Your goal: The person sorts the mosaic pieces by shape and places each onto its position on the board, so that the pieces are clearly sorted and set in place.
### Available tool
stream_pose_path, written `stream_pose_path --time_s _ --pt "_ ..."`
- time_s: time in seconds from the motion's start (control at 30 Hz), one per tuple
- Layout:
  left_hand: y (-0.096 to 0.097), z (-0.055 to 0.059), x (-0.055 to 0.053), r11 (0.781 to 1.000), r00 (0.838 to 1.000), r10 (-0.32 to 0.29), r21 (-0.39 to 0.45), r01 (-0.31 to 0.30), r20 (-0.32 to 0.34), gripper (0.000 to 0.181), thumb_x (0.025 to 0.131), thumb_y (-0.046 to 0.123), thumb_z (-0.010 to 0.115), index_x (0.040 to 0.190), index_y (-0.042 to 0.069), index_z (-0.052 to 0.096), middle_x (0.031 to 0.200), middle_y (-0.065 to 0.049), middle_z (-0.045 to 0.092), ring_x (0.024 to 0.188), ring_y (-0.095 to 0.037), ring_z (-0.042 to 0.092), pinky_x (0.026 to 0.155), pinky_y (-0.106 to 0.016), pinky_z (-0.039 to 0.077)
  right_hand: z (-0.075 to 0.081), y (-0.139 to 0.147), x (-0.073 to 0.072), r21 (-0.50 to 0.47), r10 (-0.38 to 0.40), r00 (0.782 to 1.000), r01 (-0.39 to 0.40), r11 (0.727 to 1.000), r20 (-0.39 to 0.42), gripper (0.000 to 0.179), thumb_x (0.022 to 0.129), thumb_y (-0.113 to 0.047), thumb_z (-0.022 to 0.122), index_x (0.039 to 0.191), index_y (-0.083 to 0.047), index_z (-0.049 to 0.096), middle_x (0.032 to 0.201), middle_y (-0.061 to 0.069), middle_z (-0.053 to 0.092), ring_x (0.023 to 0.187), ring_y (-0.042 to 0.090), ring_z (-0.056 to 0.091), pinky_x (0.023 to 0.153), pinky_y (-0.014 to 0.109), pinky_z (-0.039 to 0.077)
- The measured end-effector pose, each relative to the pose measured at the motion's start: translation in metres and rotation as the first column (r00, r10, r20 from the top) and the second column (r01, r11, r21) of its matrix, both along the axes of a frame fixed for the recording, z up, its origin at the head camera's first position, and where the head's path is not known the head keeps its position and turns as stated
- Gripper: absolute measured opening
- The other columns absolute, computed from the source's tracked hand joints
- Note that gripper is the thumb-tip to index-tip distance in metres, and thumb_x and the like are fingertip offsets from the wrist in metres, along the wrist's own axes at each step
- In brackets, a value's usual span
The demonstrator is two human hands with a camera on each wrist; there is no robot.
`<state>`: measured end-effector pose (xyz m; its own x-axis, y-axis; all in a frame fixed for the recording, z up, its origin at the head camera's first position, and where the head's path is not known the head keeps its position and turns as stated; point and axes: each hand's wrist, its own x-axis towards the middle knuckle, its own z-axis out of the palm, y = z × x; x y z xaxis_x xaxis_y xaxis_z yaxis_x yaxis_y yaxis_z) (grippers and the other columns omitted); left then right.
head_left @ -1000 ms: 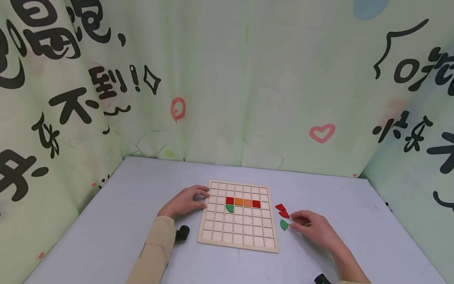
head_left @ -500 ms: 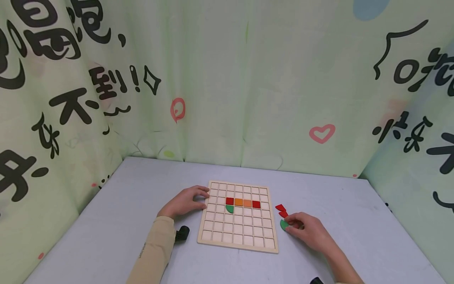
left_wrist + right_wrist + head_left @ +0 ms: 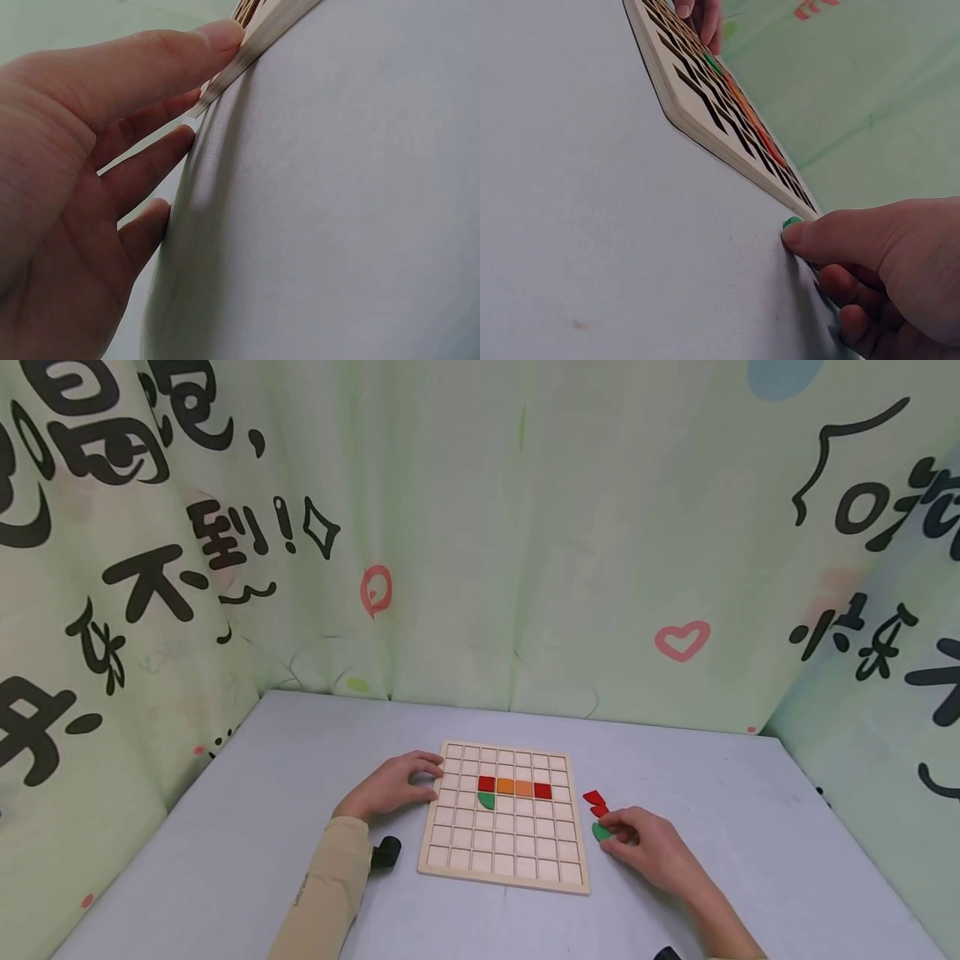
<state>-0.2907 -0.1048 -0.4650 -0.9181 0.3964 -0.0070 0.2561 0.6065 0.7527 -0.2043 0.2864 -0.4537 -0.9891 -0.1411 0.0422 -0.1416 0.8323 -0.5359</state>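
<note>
A wooden grid board (image 3: pixel 513 843) lies on the table. In one row sit a red square (image 3: pixel 487 783), two orange squares (image 3: pixel 514 787) and another red square (image 3: pixel 543 791). Below the left red square is a green quarter-circle piece (image 3: pixel 487 800). My left hand (image 3: pixel 390 787) rests at the board's left edge, its thumb (image 3: pixel 217 37) touching the side. To the right of the board, my right hand (image 3: pixel 651 846) pinches a second green quarter-circle piece (image 3: pixel 600 832) at the tabletop; its thumb (image 3: pixel 810 238) partly hides that piece in the right wrist view.
Two red pieces (image 3: pixel 594 797) lie close together beside the board's right edge, just beyond my right fingertips. A white table surface (image 3: pixel 337 735) reaches back to a pale green printed curtain (image 3: pixel 450 568), which also hangs at both sides.
My right hand has moved left from beside the loose pieces and taken hold of the green quarter-circle. My left hand and the board have stayed in place.
</note>
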Motion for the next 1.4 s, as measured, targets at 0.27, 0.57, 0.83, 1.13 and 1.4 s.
stream_pose_path --time_s 0.27,0.57,0.83,1.13,1.4 --pt "0.0000 -0.0024 -0.0019 1.000 1.000 0.004 -0.005 -0.004 -0.004 0.033 0.084 0.013 0.077 0.116 0.009 0.070 0.138 0.000 0.054 0.136 -0.026 0.041 0.113 -0.043 0.035 -0.0004 0.0013 0.0005 -0.039 0.057 0.998 -0.059 0.998 -0.035 0.027 0.082 -0.008 0.078 0.107 -0.010 0.071 0.096 -0.003 0.064 0.080 0.010 0.055 0.070 0.022 0.051" --pt "0.0016 -0.0010 -0.0009 1.000 1.000 0.012 -0.007 -0.012 0.002 0.033 0.083 0.012 0.078 0.115 0.009 0.071 0.138 0.001 0.055 0.136 -0.025 0.041 0.113 -0.042 0.035 -0.0004 0.0019 0.0003 -0.026 0.099 0.994 -0.100 0.995 -0.047 0.026 0.082 -0.008 0.078 0.108 -0.012 0.072 0.094 -0.005 0.062 0.079 0.008 0.055 0.071 0.021 0.052" --pt "0.0009 0.0009 -0.0012 1.000 1.000 0.011 -0.009 -0.011 0.006 0.033 0.084 0.013 0.078 0.115 0.009 0.071 0.138 0.001 0.055 0.136 -0.024 0.041 0.113 -0.042 0.035 -0.0012 0.0020 -0.0024 -0.017 0.103 0.991 -0.104 0.994 -0.085 0.027 0.082 -0.007 0.077 0.108 -0.012 0.073 0.096 -0.004 0.062 0.080 0.008 0.056 0.072 0.021 0.053" --pt "0.0007 -0.0010 -0.0006 1.000 1.000 0.016 -0.008 -0.016 0.014 0.032 0.084 0.014 0.078 0.114 0.010 0.071 0.138 0.002 0.055 0.136 -0.024 0.041 0.113 -0.042 0.034 -0.0015 0.0011 -0.0028 -0.012 0.089 0.992 -0.091 0.996 -0.088 0.025 0.084 -0.006 0.075 0.108 -0.011 0.073 0.098 -0.003 0.063 0.081 0.009 0.056 0.074 0.023 0.053" --pt "0.0008 -0.0012 -0.0008 1.000 1.000 0.016 0.001 -0.016 0.012 0.031 0.083 0.012 0.078 0.114 0.010 0.071 0.137 0.001 0.055 0.136 -0.025 0.042 0.113 -0.043 0.035 -0.0016 0.0005 -0.0027 -0.012 0.087 0.992 -0.089 0.996 -0.095 0.025 0.084 -0.005 0.075 0.109 -0.010 0.073 0.100 -0.002 0.063 0.082 0.009 0.057 0.075 0.024 0.054"
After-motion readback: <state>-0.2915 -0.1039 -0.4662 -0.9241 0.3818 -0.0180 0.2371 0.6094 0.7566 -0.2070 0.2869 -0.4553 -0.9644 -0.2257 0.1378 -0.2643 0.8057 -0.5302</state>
